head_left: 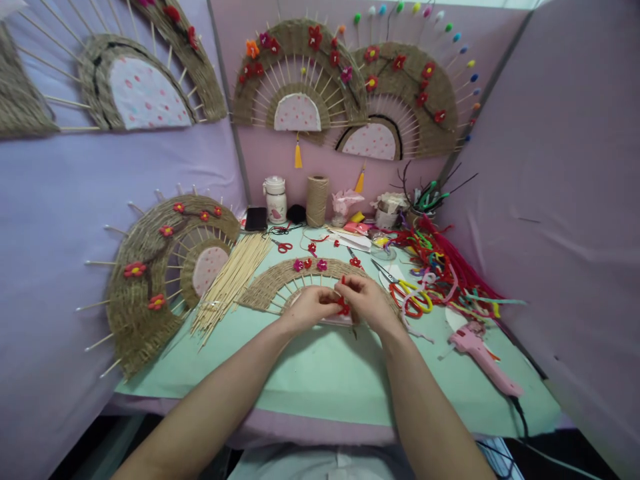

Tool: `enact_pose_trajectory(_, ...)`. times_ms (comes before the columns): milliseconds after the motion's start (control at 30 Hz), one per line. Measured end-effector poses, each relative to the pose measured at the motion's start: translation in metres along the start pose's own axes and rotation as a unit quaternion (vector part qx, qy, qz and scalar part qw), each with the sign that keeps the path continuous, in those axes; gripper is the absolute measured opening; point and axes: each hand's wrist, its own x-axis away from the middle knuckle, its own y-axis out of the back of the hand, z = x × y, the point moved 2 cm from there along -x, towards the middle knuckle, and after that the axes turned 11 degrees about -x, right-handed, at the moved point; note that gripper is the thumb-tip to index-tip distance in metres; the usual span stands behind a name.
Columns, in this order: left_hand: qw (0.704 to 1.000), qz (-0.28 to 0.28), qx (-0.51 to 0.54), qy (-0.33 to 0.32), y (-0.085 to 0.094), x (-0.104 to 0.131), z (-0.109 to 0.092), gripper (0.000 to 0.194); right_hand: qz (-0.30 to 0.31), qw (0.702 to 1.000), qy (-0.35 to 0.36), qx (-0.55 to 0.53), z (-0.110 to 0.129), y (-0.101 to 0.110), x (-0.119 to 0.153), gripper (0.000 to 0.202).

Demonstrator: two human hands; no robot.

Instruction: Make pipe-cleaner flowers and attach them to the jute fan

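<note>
Both hands meet over the lower part of a twine-wrapped fan (273, 280) lying on the green table. A small red pipe-cleaner piece (343, 307) shows between them. My left hand (313, 308) has its fingers closed on one side of this piece. On the other side my right hand (367, 301) pinches it, with a red tip sticking up above the fingers. Pink and red flowers (310, 265) sit along the fan's upper band, and another red flower (355, 262) lies farther right on it. The fan's pale centre is mostly covered by the hands.
Left of the fan lie many thin sticks (235, 283) and a finished fan (145, 287). Yellow-handled scissors (417, 297), tangled pipe cleaners (445, 260) and a pink glue gun (485, 360) are at the right. A twine spool (317, 201) and white bottle (275, 200) stand behind.
</note>
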Motion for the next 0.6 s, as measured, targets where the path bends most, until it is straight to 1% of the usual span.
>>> enact_pose_trajectory(67,0.999,0.018,0.033,-0.023,0.000,0.001,-0.001,0.015,-0.018,0.996,-0.053,-0.068,-0.005,0.002,-0.001,0.028)
enact_pose_trajectory(100,0.998,0.018,0.060,-0.031,0.000,0.001,-0.002,0.019,-0.025,0.991,-0.078,-0.104,-0.007,0.003,-0.001,0.030)
enact_pose_trajectory(167,0.993,0.008,0.109,-0.038,0.002,0.002,-0.004,0.029,-0.022,0.980,-0.115,-0.162,-0.009,0.005,-0.003,0.033)
enact_pose_trajectory(233,0.988,0.008,0.142,-0.052,0.003,0.003,-0.007,0.035,-0.009,0.973,-0.131,-0.188,-0.010,0.006,-0.003,0.036)
enact_pose_trajectory(300,0.985,0.015,0.155,-0.068,0.004,0.004,-0.010,0.031,-0.007,0.975,-0.128,-0.181,-0.011,0.007,-0.004,0.037)
enact_pose_trajectory(367,0.986,0.010,0.149,-0.077,0.005,0.005,-0.012,0.025,-0.014,0.982,-0.123,-0.145,-0.015,0.007,-0.004,0.036)
enact_pose_trajectory(433,0.987,0.002,0.142,-0.072,0.006,0.004,-0.012,0.020,-0.016,0.986,-0.136,-0.099,-0.020,0.007,-0.003,0.036)
enact_pose_trajectory(500,0.985,-0.003,0.163,-0.058,0.006,0.003,-0.010,0.021,-0.006,0.986,-0.153,-0.060,-0.025,0.005,-0.004,0.037)
enact_pose_trajectory(533,0.981,-0.007,0.187,-0.048,0.005,0.002,-0.009,0.022,-0.007,0.988,-0.148,-0.042,-0.026,0.005,-0.004,0.037)
enact_pose_trajectory(567,0.975,-0.017,0.216,-0.037,0.005,0.001,-0.008,0.023,-0.020,0.991,-0.130,-0.027,-0.025,0.004,-0.005,0.037)
enact_pose_trajectory(600,0.968,-0.034,0.246,-0.024,0.005,0.000,-0.007,0.025,-0.047,0.994,-0.098,-0.012,-0.022,0.004,-0.006,0.037)
